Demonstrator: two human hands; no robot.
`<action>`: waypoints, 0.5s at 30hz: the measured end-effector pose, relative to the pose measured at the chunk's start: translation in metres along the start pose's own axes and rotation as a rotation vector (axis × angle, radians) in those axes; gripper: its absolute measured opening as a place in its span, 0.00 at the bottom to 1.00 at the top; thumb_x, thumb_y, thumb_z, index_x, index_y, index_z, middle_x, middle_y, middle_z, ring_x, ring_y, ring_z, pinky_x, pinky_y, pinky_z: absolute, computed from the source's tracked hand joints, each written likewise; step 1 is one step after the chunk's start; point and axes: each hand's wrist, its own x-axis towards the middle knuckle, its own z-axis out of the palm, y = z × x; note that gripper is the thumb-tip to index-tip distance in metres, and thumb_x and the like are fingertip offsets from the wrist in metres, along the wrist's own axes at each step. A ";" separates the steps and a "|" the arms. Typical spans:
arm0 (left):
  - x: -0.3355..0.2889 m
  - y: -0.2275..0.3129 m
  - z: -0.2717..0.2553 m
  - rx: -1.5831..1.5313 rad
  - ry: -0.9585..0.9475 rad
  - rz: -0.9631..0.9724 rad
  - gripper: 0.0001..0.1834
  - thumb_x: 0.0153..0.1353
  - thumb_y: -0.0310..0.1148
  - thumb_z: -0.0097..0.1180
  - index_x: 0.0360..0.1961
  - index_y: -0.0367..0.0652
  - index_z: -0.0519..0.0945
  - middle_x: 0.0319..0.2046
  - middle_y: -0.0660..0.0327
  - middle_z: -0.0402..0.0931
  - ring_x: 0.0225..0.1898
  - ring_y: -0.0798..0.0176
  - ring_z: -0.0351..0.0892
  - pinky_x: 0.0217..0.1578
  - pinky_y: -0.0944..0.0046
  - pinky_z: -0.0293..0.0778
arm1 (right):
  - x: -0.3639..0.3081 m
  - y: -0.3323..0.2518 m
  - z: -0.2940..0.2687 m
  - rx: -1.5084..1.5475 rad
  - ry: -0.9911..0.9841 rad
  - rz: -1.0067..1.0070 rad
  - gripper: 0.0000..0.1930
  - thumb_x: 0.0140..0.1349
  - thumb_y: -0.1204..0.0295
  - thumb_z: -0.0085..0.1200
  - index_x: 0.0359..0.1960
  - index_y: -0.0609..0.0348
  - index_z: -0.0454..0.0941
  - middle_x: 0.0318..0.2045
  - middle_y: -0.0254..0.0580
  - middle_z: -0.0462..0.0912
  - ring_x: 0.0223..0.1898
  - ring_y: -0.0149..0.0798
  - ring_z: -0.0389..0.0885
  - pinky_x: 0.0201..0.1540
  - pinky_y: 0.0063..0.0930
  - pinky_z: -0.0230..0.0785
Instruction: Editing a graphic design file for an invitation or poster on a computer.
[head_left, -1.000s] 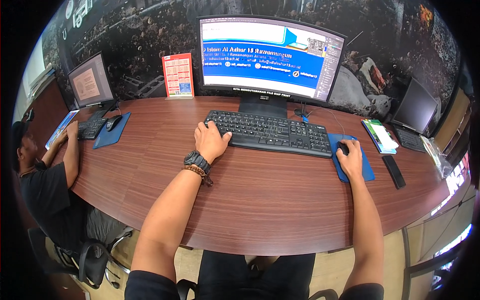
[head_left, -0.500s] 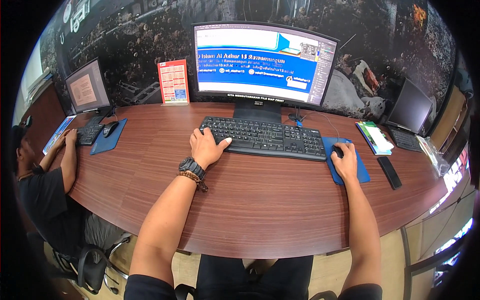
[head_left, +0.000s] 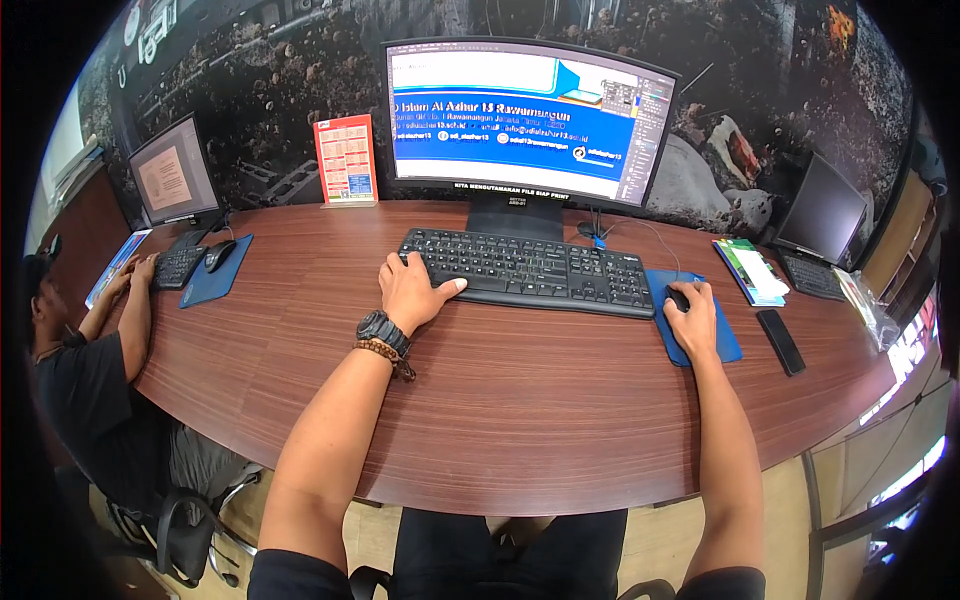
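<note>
My left hand point(head_left: 412, 293) rests on the left end of the black keyboard point(head_left: 535, 265), fingers and thumb spread over its keys. A dark watch point(head_left: 382, 331) and a beaded bracelet point(head_left: 385, 356) are on that wrist. To the keyboard's right, my right hand point(head_left: 694, 318) curls over a black computer mouse point(head_left: 679, 298), which it partly hides. Beneath the mouse lies a blue mouse pad point(head_left: 725, 345). Behind the keyboard stands a wide monitor point(head_left: 520, 125) showing a blue and white layout with tool panels along its right side.
On the brown desk point(head_left: 520, 400), a red and white calendar point(head_left: 346, 160) stands left of the monitor. Booklets point(head_left: 752, 272), a phone point(head_left: 780, 342) and another screen point(head_left: 822, 215) are at right. At left, a person point(head_left: 85, 370) works at another keyboard point(head_left: 178, 268).
A small pale box near the layout's lower right corner on the screen is gone. Both hands keep almost the same places; the view has shifted slightly.
</note>
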 end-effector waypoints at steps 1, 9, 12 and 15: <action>0.000 0.001 0.000 -0.010 -0.005 -0.002 0.48 0.52 0.62 0.68 0.54 0.24 0.71 0.57 0.34 0.64 0.59 0.34 0.63 0.61 0.43 0.63 | 0.001 0.003 0.000 0.010 -0.003 -0.006 0.17 0.54 0.67 0.59 0.46 0.58 0.84 0.49 0.52 0.75 0.53 0.55 0.75 0.57 0.44 0.70; 0.000 0.002 -0.002 0.009 0.000 0.003 0.49 0.52 0.62 0.68 0.56 0.24 0.71 0.56 0.33 0.64 0.60 0.33 0.64 0.61 0.43 0.64 | 0.000 0.003 0.001 0.010 0.002 -0.008 0.17 0.55 0.67 0.60 0.45 0.58 0.84 0.49 0.52 0.75 0.53 0.55 0.75 0.58 0.44 0.69; -0.001 0.004 -0.005 0.002 -0.026 0.000 0.49 0.53 0.61 0.68 0.58 0.24 0.69 0.57 0.31 0.63 0.61 0.31 0.63 0.62 0.42 0.64 | 0.001 0.005 0.001 0.025 0.001 -0.009 0.17 0.54 0.67 0.60 0.45 0.58 0.84 0.49 0.52 0.75 0.53 0.55 0.75 0.58 0.43 0.69; -0.002 0.003 -0.005 0.003 -0.033 -0.002 0.50 0.53 0.61 0.68 0.58 0.24 0.69 0.58 0.31 0.63 0.61 0.31 0.62 0.62 0.42 0.64 | 0.000 0.005 0.002 0.014 0.003 -0.021 0.17 0.54 0.67 0.60 0.45 0.58 0.84 0.48 0.53 0.76 0.53 0.55 0.75 0.58 0.43 0.69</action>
